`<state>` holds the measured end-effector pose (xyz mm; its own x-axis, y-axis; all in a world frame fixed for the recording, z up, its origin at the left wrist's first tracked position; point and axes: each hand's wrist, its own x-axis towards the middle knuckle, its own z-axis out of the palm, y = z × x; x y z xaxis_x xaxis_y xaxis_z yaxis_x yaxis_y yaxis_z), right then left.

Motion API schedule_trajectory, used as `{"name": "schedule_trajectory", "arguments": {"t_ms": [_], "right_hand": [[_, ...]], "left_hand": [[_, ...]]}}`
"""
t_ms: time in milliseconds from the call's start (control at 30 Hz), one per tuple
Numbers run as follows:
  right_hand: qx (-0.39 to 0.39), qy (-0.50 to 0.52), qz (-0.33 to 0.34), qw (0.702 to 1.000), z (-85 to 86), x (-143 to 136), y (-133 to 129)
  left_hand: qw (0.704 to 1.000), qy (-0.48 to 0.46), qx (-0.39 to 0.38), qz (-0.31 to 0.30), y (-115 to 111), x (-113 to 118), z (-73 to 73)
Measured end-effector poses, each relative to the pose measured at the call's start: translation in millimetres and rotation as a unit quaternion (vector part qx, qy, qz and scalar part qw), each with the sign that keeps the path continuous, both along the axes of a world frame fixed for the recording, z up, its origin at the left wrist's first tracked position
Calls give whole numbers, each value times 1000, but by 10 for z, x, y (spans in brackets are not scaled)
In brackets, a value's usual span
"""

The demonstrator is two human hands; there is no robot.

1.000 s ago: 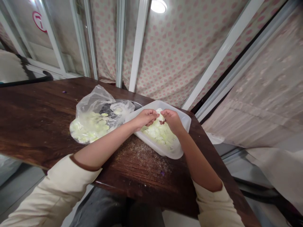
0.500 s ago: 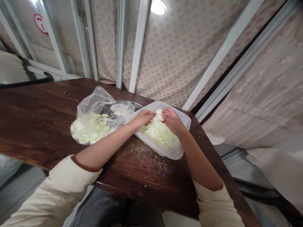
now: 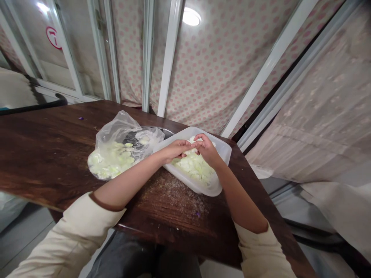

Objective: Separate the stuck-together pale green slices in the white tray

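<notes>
My left hand and my right hand meet above a white plastic tub. Both have their fingertips pinched together on a pale petal-like piece, mostly covered by the fingers. Below them, a heap of thin white-green petal-like pieces lies in the tub. Left of the tub, a clear plastic bag holds more pale yellow-green pieces. Their exact kind is not clear.
A round metal dish sits partly under the bag and behind the tub. Fine pale crumbs and a small purple scrap lie on the dark wooden table. Framed glass panels with a dotted curtain stand behind.
My hands have come closer together, and their fingertips now touch over the pale piece. It was more exposed between them before. The view has tilted slightly.
</notes>
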<state>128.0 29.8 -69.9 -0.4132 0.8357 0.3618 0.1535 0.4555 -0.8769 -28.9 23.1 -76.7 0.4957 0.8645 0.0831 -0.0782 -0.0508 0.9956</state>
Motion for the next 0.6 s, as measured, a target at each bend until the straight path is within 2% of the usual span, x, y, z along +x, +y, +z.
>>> {"name": "schedule_trajectory", "arguments": {"t_ms": [100,267,467,600], "right_hand": [[7,14,13,1000,6,-1,-17],[32,11,7,999,7,-11,-26],[85,-72,-58,992,-60,3,24],[88,-94,-72,989,-105,31,75]], "left_hand": [[1000,-12,-8,-11,26,-11,-28],[1000,-17,-7,9,25,0,-29],[995,2,15,102,7,6,-29],[993,15,25,116,5,7,-34]]}}
